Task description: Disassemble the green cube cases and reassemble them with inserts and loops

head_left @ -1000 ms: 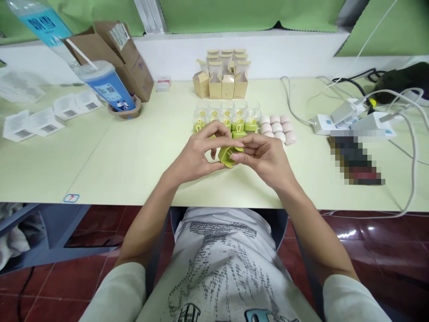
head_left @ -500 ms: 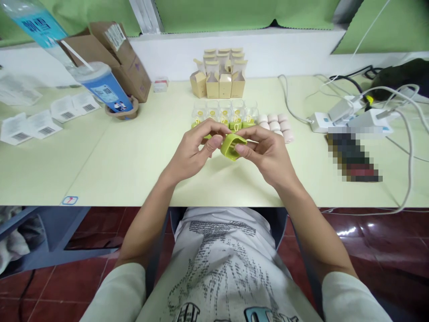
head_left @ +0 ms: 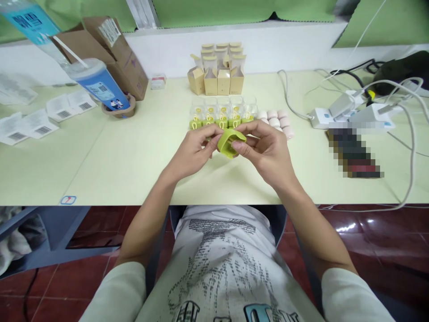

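Note:
Both my hands meet over the pale table (head_left: 134, 156), pinching one small olive-green silicone case (head_left: 228, 142) between them. My left hand (head_left: 192, 152) grips its left side with curled fingers. My right hand (head_left: 266, 150) holds its right side, thumb on the front. The case's open side faces up. Just behind my hands stands a row of clear-topped green cases (head_left: 221, 114). To their right lie several small pink round pieces (head_left: 278, 120).
Small tan cartons (head_left: 219, 71) are grouped at the back by the white ledge. A blue cup (head_left: 100, 87) in a holder, a cardboard box (head_left: 114, 49) and barcode leaflets (head_left: 40, 120) sit left. Chargers, a power strip (head_left: 338, 114) and cables lie right.
The green case has been turned in my fingers and lifted slightly away from me; its open rim now points upward. Both hands keep hold of it.

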Demonstrator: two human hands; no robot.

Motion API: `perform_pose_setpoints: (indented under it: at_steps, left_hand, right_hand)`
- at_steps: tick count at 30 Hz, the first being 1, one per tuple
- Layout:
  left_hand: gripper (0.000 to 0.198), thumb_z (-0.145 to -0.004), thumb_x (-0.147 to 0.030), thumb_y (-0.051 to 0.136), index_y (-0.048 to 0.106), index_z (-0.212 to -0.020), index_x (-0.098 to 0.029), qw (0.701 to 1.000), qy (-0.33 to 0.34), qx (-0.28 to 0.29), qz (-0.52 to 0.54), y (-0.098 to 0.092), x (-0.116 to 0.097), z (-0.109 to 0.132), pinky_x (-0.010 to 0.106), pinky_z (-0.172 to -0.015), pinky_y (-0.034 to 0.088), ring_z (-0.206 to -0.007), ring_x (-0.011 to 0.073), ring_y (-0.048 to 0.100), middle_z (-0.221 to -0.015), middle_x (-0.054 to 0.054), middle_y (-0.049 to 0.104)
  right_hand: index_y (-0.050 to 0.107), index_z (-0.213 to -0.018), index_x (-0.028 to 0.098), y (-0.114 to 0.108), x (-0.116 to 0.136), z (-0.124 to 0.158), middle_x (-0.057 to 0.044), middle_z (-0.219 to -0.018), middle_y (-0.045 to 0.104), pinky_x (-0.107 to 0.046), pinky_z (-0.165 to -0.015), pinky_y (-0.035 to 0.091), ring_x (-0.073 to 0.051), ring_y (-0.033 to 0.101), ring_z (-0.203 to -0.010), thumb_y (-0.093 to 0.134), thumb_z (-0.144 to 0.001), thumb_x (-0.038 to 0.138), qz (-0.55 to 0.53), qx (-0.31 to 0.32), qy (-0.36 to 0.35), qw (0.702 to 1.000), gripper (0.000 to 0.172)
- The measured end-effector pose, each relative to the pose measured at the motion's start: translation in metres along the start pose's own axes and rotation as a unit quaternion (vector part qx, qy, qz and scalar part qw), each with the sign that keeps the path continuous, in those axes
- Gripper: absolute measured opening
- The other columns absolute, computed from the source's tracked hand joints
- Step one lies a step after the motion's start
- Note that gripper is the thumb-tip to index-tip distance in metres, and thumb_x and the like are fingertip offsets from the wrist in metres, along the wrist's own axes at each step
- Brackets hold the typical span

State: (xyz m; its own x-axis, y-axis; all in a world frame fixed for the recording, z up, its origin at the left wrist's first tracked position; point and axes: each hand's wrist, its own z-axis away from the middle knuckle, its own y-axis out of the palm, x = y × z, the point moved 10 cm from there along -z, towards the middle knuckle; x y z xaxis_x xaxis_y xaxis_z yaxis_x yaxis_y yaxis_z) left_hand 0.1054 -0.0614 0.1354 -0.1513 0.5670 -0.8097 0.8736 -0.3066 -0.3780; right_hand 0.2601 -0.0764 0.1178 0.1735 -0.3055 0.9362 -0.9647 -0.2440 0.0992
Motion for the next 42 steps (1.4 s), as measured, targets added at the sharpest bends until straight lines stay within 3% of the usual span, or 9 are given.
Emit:
perform_pose_setpoints:
  at_steps: [10,24,31,37,42]
  left_hand:
    - [0.058,-0.102,-0.076,0.078,0.068,-0.088,-0.020,0.992,-0.054,0.029,0.114,0.010,0.008,-0.001,0.024,-0.059,0.058,-0.069,0.0129,0.064,-0.083,0.002,0.066]
    - [0.058,-0.110,-0.074,0.066,0.064,-0.086,-0.021,0.995,-0.029,0.063,0.074,0.018,-0.003,-0.001,0.028,-0.063,0.061,-0.074,0.0161,0.068,-0.081,0.003,0.062]
    - [0.058,-0.110,-0.074,0.065,0.063,-0.086,-0.021,0.996,-0.021,0.060,0.057,0.017,0.000,-0.002,0.026,-0.062,0.058,-0.071,0.0146,0.065,-0.080,0.001,0.061]
    - [0.059,-0.109,-0.076,0.065,0.064,-0.085,-0.022,0.997,-0.025,0.051,0.053,0.015,0.003,-0.002,0.027,-0.062,0.057,-0.072,0.0158,0.065,-0.079,0.002,0.062]
    - [0.057,-0.110,-0.074,0.066,0.063,-0.086,-0.022,0.997,-0.029,0.038,0.056,0.012,0.006,-0.001,0.027,-0.060,0.056,-0.067,0.0147,0.064,-0.078,0.001,0.061]
  right_hand:
    - [0.076,-0.108,0.024,0.006,-0.001,0.002,-0.004,-0.107,0.076,-0.037,-0.079,0.076,-0.021,0.081,-0.091,0.105,-0.076,0.071,-0.010,0.004,0.021,1.000,0.064]
    - [0.077,-0.105,0.024,0.007,-0.002,0.003,-0.004,-0.106,0.079,-0.039,-0.084,0.076,-0.021,0.082,-0.089,0.106,-0.078,0.065,-0.006,0.001,0.028,1.000,0.058]
    - [0.077,-0.103,0.024,0.009,-0.001,0.002,-0.003,-0.104,0.079,-0.039,-0.085,0.076,-0.021,0.082,-0.092,0.107,-0.078,0.061,-0.016,0.005,0.030,0.999,0.054]
    - [0.078,-0.110,0.024,0.008,-0.003,0.002,-0.005,-0.109,0.080,-0.040,-0.087,0.075,-0.022,0.082,-0.093,0.101,-0.083,0.068,0.005,0.009,0.022,1.000,0.056]
    - [0.080,-0.114,0.025,0.008,-0.002,0.002,-0.005,-0.114,0.081,-0.040,-0.088,0.074,-0.021,0.080,-0.092,0.102,-0.085,0.061,0.003,0.008,0.019,1.000,0.051]
